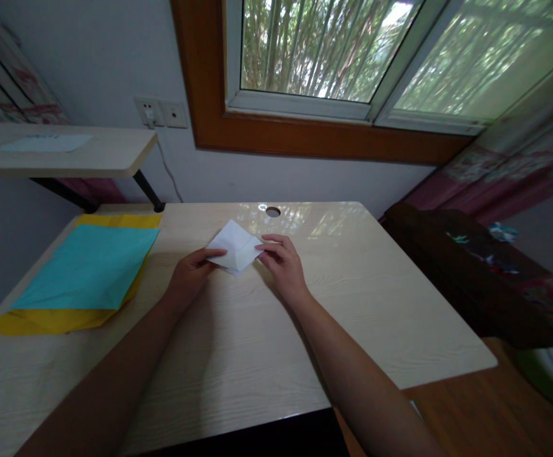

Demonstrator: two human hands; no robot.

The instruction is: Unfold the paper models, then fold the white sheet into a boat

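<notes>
A folded white sheet of paper point(236, 245), diamond-shaped with a crease down its middle, is held just over the desk between both hands. My left hand point(193, 270) pinches its left corner, thumb on top and the other fingers underneath. At the right corner, my right hand point(283, 263) grips the paper between thumb and fingers, with one finger raised a little. Layers show along the lower edge of the paper, but how they are folded underneath is hidden.
Blue paper point(90, 266) lies on a larger yellow sheet point(42, 322) at the desk's left. Behind them stands a raised shelf point(114, 152) on black legs. The pale wooden desk point(376, 304) has a cable hole point(273, 212) near its back edge. A dark wooden piece of furniture point(471, 285) stands right.
</notes>
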